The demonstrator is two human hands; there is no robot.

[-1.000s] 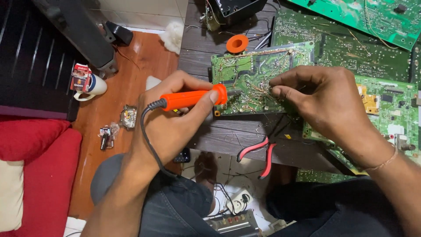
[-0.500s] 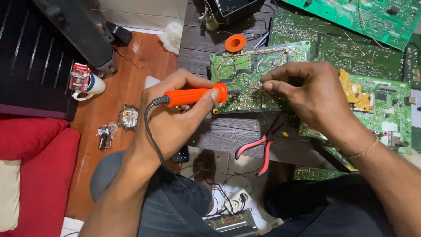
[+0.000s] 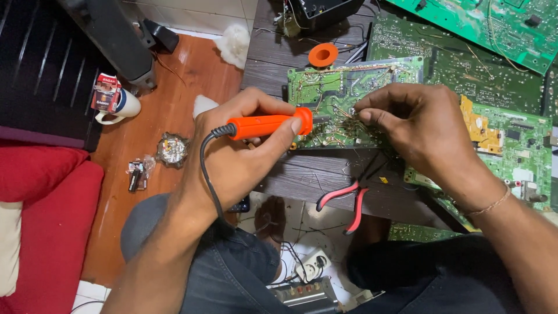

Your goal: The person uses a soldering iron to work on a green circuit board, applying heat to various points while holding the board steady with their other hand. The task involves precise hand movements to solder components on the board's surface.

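My left hand [image 3: 238, 157] grips an orange-handled soldering iron [image 3: 270, 124] with a black cord, its tip pointing right onto a green circuit board [image 3: 325, 87] on the dark wooden table [image 3: 325, 174]. My right hand [image 3: 418, 128] rests on the same board with thumb and fingertips pinched together close to the iron's tip. Whether it holds a thin wire or a small part is too small to tell.
Several more green circuit boards [image 3: 500, 40] lie to the right and at the back. Red-handled pliers [image 3: 346, 200] sit at the table's front edge. An orange ring [image 3: 323, 55] lies behind the board. A mug [image 3: 116, 102] and an ashtray [image 3: 172, 150] stand on the floor, a power strip [image 3: 302, 291] below.
My right hand has shifted slightly left along the board, closer to the iron's tip. The left hand with the iron has stayed nearly still.
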